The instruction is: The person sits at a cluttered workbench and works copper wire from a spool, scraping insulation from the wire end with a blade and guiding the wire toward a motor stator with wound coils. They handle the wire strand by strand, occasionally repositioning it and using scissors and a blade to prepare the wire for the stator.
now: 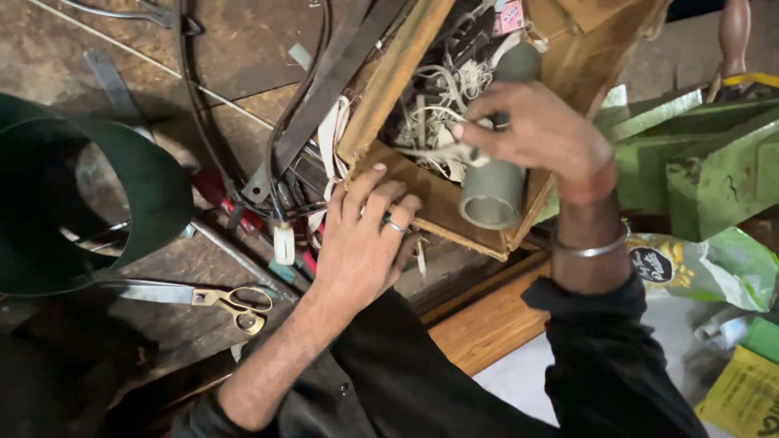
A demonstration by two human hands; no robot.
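An open wooden box sits tilted at the top middle, stuffed with tangled white cords and dark parts. A grey plastic pipe lies in it, its open end toward me. My left hand, with a ring on one finger, rests flat on the box's near wall, fingers spread. My right hand reaches into the box from the right and pinches a white cord among the tangle, just above the pipe. A metal bangle circles my right wrist.
A curved dark green metal sheet stands at the left. Scissors with brass handles lie on the worn floor. Black cables and metal strips run beside the box. A green metal machine and a snack bag are at the right.
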